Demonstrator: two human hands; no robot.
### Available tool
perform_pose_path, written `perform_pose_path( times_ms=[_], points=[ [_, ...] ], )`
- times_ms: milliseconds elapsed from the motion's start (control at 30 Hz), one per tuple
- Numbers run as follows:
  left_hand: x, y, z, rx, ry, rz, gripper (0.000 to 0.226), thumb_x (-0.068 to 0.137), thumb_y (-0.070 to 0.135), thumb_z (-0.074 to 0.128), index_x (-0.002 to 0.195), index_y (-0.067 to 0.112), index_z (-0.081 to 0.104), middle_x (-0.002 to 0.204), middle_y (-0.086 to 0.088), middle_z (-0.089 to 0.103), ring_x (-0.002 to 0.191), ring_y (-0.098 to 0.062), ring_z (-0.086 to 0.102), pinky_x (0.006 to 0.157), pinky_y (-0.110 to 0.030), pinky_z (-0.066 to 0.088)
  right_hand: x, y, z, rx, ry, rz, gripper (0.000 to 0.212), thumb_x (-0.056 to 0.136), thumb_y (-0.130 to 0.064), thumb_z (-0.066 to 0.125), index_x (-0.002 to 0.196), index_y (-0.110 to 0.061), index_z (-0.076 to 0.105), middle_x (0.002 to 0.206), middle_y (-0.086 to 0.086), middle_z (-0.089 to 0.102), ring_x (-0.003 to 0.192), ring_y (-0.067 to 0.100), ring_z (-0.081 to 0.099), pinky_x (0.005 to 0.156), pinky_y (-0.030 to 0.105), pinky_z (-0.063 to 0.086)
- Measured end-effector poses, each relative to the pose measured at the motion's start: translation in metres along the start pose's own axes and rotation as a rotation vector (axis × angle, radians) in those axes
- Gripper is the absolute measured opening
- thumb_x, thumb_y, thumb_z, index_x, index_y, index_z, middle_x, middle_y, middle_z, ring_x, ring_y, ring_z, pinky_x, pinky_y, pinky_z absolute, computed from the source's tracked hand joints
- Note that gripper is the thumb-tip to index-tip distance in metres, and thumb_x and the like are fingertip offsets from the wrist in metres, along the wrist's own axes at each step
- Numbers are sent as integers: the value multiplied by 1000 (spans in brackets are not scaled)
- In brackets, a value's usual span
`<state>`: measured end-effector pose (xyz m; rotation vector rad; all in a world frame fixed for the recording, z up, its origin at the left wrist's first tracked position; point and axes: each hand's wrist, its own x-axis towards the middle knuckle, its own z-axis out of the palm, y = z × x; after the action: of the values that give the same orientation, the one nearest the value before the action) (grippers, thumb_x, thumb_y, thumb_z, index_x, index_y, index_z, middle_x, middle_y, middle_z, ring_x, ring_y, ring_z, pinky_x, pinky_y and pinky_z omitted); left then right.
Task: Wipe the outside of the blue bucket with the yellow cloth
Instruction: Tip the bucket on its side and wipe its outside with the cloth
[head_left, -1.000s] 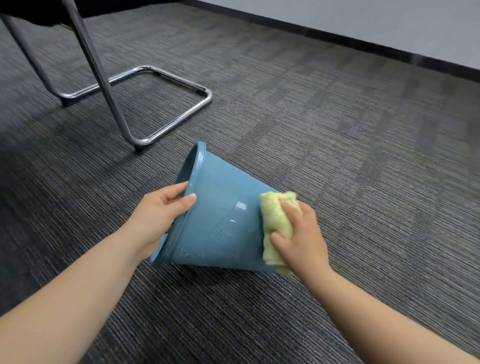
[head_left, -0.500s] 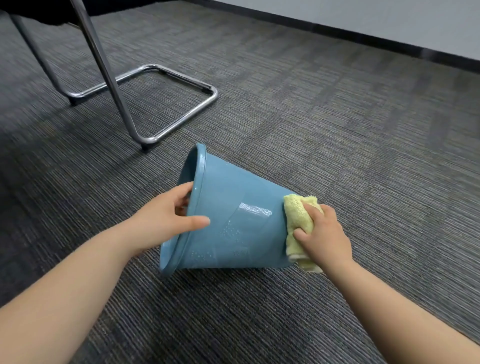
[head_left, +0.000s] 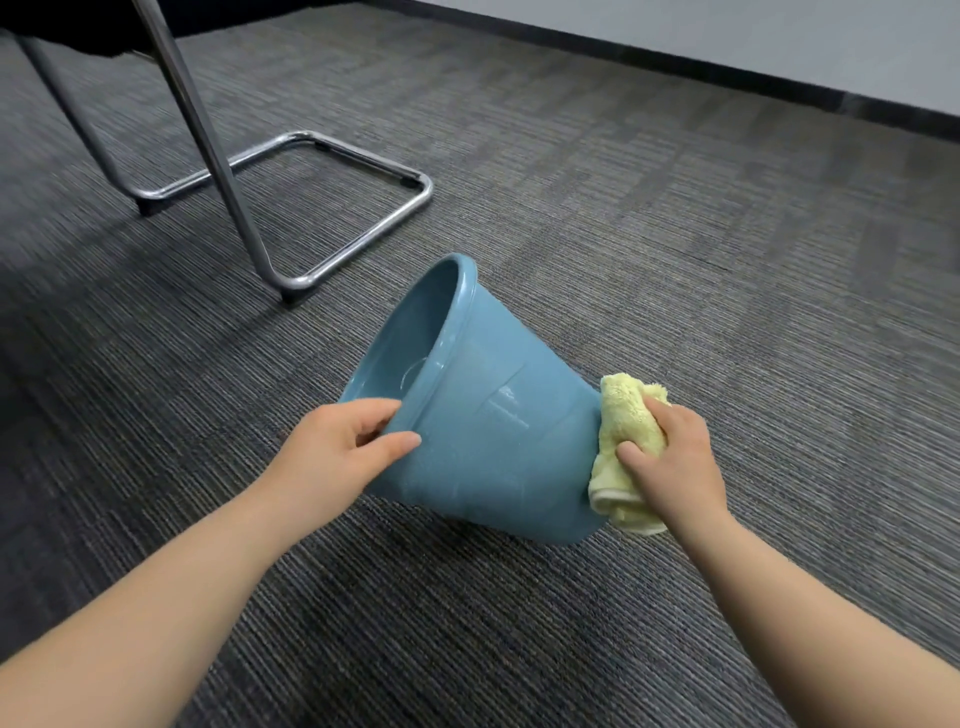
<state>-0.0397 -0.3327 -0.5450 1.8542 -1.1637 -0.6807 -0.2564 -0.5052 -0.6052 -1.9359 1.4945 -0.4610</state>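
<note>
Head view: my left hand (head_left: 337, 452) grips the rim of the blue bucket (head_left: 483, 415), tipped on the carpet (head_left: 675, 260). My right hand (head_left: 670, 457) clutches the yellow cloth (head_left: 626, 415) against its base; pressing too hard could roll it free.

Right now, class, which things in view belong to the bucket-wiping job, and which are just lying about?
Job: blue bucket, yellow cloth, left hand gripping the bucket's rim, right hand holding the cloth against its base end.
Lying about: chrome chair frame, grey carpet.
</note>
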Motion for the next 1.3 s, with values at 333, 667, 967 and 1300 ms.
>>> perform_pose_path(
  times_ms=[333, 667, 967, 1300],
  points=[
    [7, 8, -1, -248, 169, -116, 30, 76, 5, 63, 65, 33, 67, 55, 24, 67, 58, 6, 63, 53, -6, 46, 4, -20, -9, 80, 39, -84, 57, 73, -16, 63, 124, -19, 38, 132, 7, 38, 108, 25, 46, 74, 34, 35],
    [9, 25, 2, 594, 265, 47, 39, 86, 28, 47, 125, 29, 45, 109, -10, 66, 99, -34, 56, 71, -36, 37, -22, -101, -1, -52, -59, -461, 52, 74, -29, 65, 123, -31, 47, 143, -1, 30, 120, 26, 40, 87, 33, 40],
    [5, 15, -14, 483, 49, -7, 55, 86, 20, 48, 129, 47, 28, 120, 1, 60, 107, -25, 54, 86, -35, 41, -51, -105, 14, -209, -165, -755, 52, 71, -24, 67, 120, -31, 51, 144, 6, 34, 113, 34, 45, 81, 42, 45],
    [5, 11, -14, 256, 10, 0, 60, 82, 22, 56, 91, 76, 31, 92, 21, 60, 93, -1, 53, 87, -27, 38, -41, -112, 11, -212, 1, -691, 45, 72, -23, 65, 116, -27, 54, 144, 3, 33, 114, 32, 41, 71, 33, 38]
  ],
)
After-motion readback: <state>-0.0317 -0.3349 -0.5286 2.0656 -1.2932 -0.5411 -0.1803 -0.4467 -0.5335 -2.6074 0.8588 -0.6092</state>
